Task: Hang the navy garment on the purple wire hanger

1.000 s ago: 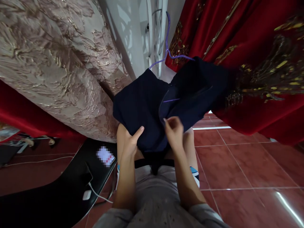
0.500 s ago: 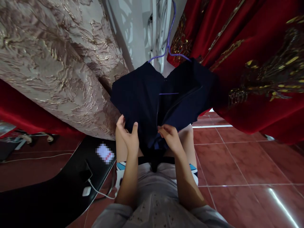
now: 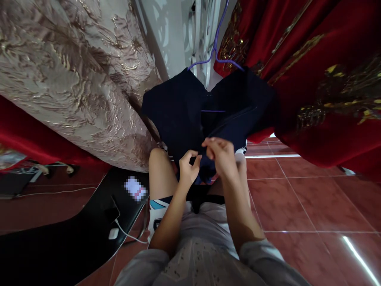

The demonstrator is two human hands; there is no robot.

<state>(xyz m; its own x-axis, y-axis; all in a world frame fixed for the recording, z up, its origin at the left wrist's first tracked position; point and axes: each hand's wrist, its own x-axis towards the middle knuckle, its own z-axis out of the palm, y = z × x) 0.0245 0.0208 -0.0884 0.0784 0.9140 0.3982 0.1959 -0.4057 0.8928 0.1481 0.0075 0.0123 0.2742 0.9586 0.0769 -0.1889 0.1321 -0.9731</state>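
Note:
A dark navy shirt-like garment (image 3: 175, 103) hangs open at the neck on a purple wire hanger (image 3: 214, 49), its lower part reaching down between my knees. Low on its front, my left hand (image 3: 189, 169) is closed, thumb and forefinger curled toward each other at the cloth. Just above and to the right, my right hand (image 3: 220, 155) is bent with its fingers pinched together at the front opening's edge. The dark cloth hides any small detail at the fingertips. The hanger's lower bar shows as a thin purple line inside the opening.
Cream-and-gold textured fabric (image 3: 89, 79) hangs at left, red gold-trimmed fabric (image 3: 297, 79) at right. A black bench (image 3: 68, 238) on the left bears a phone (image 3: 111, 210), a white charger (image 3: 113, 233) with cable, and a blurred-out item (image 3: 135, 188). Red tiles (image 3: 309, 198) cover the floor.
My left hand has left the garment's left side and come rightward to its front middle, fingers curling in. My right hand has risen slightly along the front opening.

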